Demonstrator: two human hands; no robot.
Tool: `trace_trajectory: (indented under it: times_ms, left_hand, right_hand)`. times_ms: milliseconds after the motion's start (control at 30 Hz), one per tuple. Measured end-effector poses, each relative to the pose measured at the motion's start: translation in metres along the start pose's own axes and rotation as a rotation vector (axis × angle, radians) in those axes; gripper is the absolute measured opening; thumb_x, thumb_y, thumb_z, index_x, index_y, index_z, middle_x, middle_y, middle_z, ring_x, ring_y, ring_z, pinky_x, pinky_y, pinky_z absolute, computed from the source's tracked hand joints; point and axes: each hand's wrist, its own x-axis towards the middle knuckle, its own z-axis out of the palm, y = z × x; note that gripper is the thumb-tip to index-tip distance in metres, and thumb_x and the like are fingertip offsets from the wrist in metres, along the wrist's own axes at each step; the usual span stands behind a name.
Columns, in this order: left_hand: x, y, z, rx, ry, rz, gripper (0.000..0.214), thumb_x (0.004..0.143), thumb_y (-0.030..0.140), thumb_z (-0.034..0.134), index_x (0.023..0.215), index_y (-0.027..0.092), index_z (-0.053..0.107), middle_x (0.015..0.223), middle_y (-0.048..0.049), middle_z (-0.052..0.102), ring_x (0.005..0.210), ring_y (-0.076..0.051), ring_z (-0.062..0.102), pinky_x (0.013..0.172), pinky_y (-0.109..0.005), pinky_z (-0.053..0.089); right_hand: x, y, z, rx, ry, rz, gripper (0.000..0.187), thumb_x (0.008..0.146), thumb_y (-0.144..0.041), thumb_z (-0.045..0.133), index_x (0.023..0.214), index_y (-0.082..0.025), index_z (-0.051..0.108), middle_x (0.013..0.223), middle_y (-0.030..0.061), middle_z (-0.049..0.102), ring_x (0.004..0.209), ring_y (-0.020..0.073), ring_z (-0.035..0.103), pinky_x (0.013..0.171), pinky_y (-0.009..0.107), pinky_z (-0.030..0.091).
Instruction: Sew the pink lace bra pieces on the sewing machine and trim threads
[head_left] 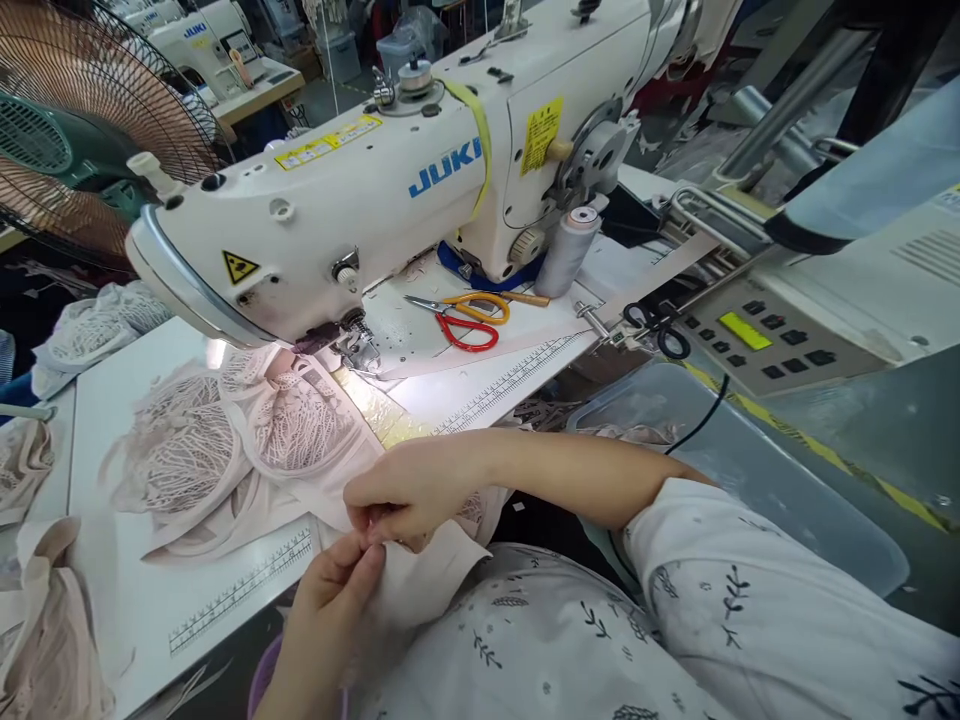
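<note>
A pale pink lace bra (225, 440) lies spread on the white sewing table (127, 600), its right end under the needle of the white JUKI sewing machine (375, 190). At the table's front edge my right hand (409, 490) pinches the bra's plain pink band (435, 575). My left hand (334, 600) comes up from below and pinches the same band right beside it; the fingertips of the two hands almost touch.
Red and orange scissors (469, 320) lie behind the needle beside a grey thread cone (566, 250). A control panel (757, 340) and a clear plastic bin (750, 480) stand at right. A fan (67, 130) and more lace pieces (90, 330) sit at left.
</note>
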Motion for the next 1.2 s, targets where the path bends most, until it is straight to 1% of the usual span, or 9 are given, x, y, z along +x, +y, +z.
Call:
trace_trajectory:
  times_ms: [100, 267, 367, 467, 633, 800, 967, 1067, 1200]
  left_hand:
    - [0.004, -0.007, -0.004, -0.041, 0.008, -0.023, 0.035, 0.064, 0.047, 0.078, 0.084, 0.018, 0.076, 0.075, -0.0064, 0.070, 0.075, -0.020, 0.060, 0.066, -0.024, 0.046]
    - [0.006, -0.017, -0.015, -0.103, 0.046, -0.030, 0.039, 0.060, 0.047, 0.081, 0.084, 0.017, 0.076, 0.074, -0.0078, 0.071, 0.077, -0.023, 0.062, 0.063, -0.024, 0.047]
    - [0.006, -0.021, -0.020, -0.125, 0.065, -0.033, 0.039, 0.060, 0.046, 0.082, 0.086, 0.019, 0.076, 0.078, -0.0070, 0.071, 0.078, -0.022, 0.061, 0.063, -0.022, 0.047]
    - [0.007, -0.023, -0.022, -0.149, 0.066, -0.051, 0.038, 0.061, 0.045, 0.081, 0.089, 0.020, 0.076, 0.082, -0.0064, 0.072, 0.081, -0.022, 0.061, 0.067, -0.024, 0.049]
    - [0.004, -0.022, -0.020, -0.158, 0.036, -0.050, 0.040, 0.058, 0.047, 0.082, 0.085, 0.018, 0.076, 0.078, -0.0068, 0.072, 0.075, -0.020, 0.061, 0.065, -0.023, 0.047]
    - [0.001, -0.021, -0.018, -0.170, -0.009, -0.009, 0.033, 0.063, 0.046, 0.080, 0.079, 0.017, 0.075, 0.071, -0.0068, 0.070, 0.066, -0.018, 0.059, 0.058, -0.023, 0.044]
    - [0.006, -0.019, -0.016, -0.207, -0.052, -0.027, 0.030, 0.064, 0.043, 0.079, 0.078, 0.018, 0.071, 0.071, -0.0051, 0.069, 0.063, -0.016, 0.057, 0.056, -0.022, 0.043]
    - [0.012, -0.018, -0.013, -0.195, -0.066, -0.015, 0.032, 0.062, 0.044, 0.080, 0.074, 0.017, 0.068, 0.068, -0.0039, 0.066, 0.061, -0.014, 0.056, 0.055, -0.021, 0.042]
    - [0.015, -0.022, -0.012, -0.180, -0.079, 0.005, 0.031, 0.066, 0.045, 0.078, 0.076, 0.018, 0.065, 0.064, -0.0019, 0.063, 0.056, -0.012, 0.052, 0.051, -0.018, 0.039]
  right_hand:
    - [-0.014, 0.003, -0.017, -0.312, 0.239, 0.142, 0.008, 0.090, -0.024, 0.050, 0.093, -0.017, 0.053, 0.092, 0.0039, 0.066, 0.076, 0.0139, 0.057, 0.065, 0.023, 0.038]
    - [-0.055, 0.042, -0.069, -0.711, 0.685, 0.735, 0.026, 0.095, -0.023, 0.037, 0.099, -0.011, 0.059, 0.103, 0.0141, 0.063, 0.094, 0.0242, 0.057, 0.075, 0.030, 0.039]
    - [-0.069, 0.068, -0.090, -0.785, 0.716, 0.915, 0.024, 0.089, -0.019, 0.046, 0.100, -0.005, 0.061, 0.104, 0.0219, 0.062, 0.096, 0.0304, 0.058, 0.077, 0.033, 0.040]
    - [-0.070, 0.083, -0.099, -0.821, 0.679, 0.989, 0.025, 0.082, -0.019, 0.056, 0.103, -0.008, 0.062, 0.106, 0.0181, 0.064, 0.095, 0.0275, 0.060, 0.077, 0.030, 0.042]
    - [-0.068, 0.078, -0.100, -0.858, 0.655, 1.023, 0.029, 0.078, -0.021, 0.059, 0.104, -0.006, 0.060, 0.104, 0.0195, 0.064, 0.093, 0.0287, 0.060, 0.075, 0.031, 0.043]
    - [-0.102, 0.046, -0.063, -0.822, 0.654, 0.947, 0.018, 0.083, -0.029, 0.051, 0.086, -0.013, 0.057, 0.090, 0.0144, 0.062, 0.080, 0.0251, 0.059, 0.067, 0.030, 0.041]
    - [-0.114, 0.019, 0.021, -0.053, 0.304, 0.312, 0.042, 0.072, -0.061, 0.056, 0.069, -0.021, 0.042, 0.070, 0.0005, 0.049, 0.063, 0.0155, 0.046, 0.060, 0.027, 0.039]
    - [-0.096, 0.022, 0.062, 0.113, 0.139, 0.290, 0.040, 0.070, -0.051, 0.063, 0.069, -0.022, 0.035, 0.067, -0.0026, 0.044, 0.057, 0.0121, 0.039, 0.054, 0.025, 0.034]
    - [-0.084, 0.035, 0.083, 0.123, 0.085, 0.306, 0.031, 0.068, -0.028, 0.066, 0.070, -0.022, 0.035, 0.067, -0.0040, 0.043, 0.058, 0.0110, 0.038, 0.051, 0.023, 0.031]
